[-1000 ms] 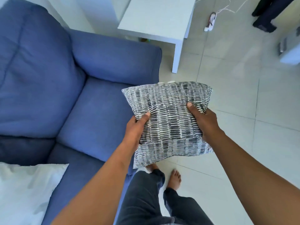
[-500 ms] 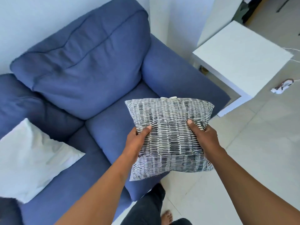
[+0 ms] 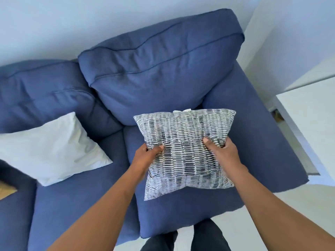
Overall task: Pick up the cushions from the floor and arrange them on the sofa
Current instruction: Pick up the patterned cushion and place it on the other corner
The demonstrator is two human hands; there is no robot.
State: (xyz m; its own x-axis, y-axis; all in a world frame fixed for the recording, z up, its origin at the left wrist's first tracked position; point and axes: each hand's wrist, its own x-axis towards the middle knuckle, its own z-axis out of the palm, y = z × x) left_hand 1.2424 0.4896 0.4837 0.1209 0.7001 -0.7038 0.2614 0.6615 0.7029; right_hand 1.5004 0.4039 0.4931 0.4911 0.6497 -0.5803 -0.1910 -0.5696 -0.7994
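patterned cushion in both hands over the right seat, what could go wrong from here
1. Both hands, left hand and right hand, pinch only the patterned cushion at its sides; let go early, it may flop flat instead of leaning on the back cushion.
2. Set too far forward, it could slide off the seat edge.

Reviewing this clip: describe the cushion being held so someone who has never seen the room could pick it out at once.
Start at the blue sofa against the pale wall and go to its right-hand seat, by the armrest. Over that seat, the left hand and right hand hold the patterned cushion by its sides. Its black-and-white dashed weave sets it apart from the plain white cushion on the next seat.
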